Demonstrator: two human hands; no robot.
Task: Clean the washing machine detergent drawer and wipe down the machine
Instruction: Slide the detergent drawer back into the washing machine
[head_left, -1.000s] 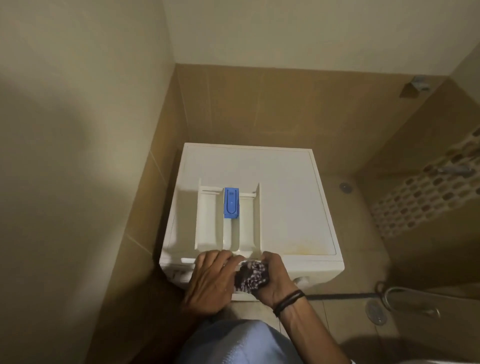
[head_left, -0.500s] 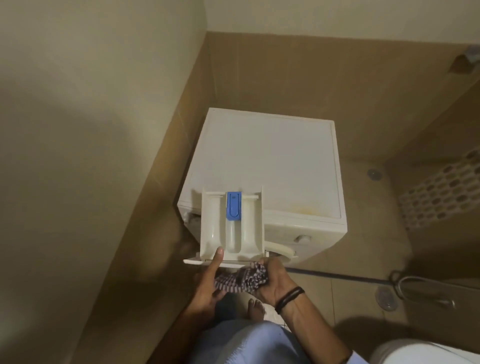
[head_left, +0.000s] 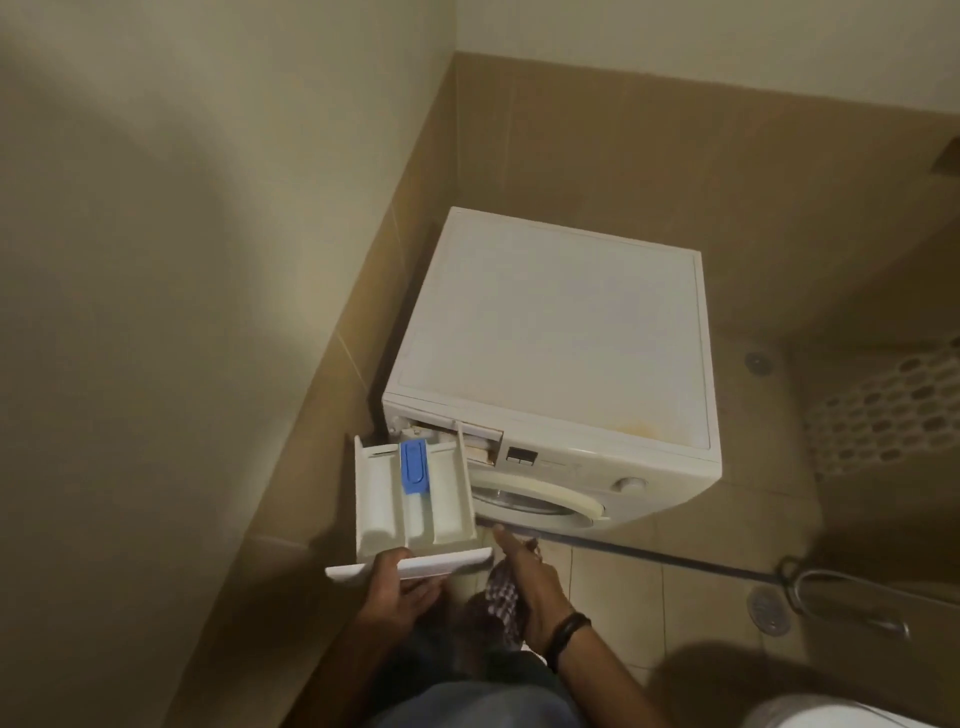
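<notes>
My left hand (head_left: 400, 584) grips the white front panel of the detergent drawer (head_left: 382, 499), fingers curled under it and thumb on top. The drawer hangs out in front of the washing machine (head_left: 550, 332). Its back end is at the mouth of the open slot (head_left: 467, 434), and I cannot tell whether it is still seated there. A blue insert (head_left: 414, 467) sits in the drawer's middle compartment, and any marking on it is too small to read. My right hand (head_left: 527, 579) holds a checked cloth (head_left: 500, 597) under the palm, with one finger stretched towards the drawer's near right corner. On the control panel I see a small dark display (head_left: 521, 455) and a round dial (head_left: 629, 484), but the lettering is illegible. A yellowish stain (head_left: 639, 428) marks the machine's top near the front edge.
</notes>
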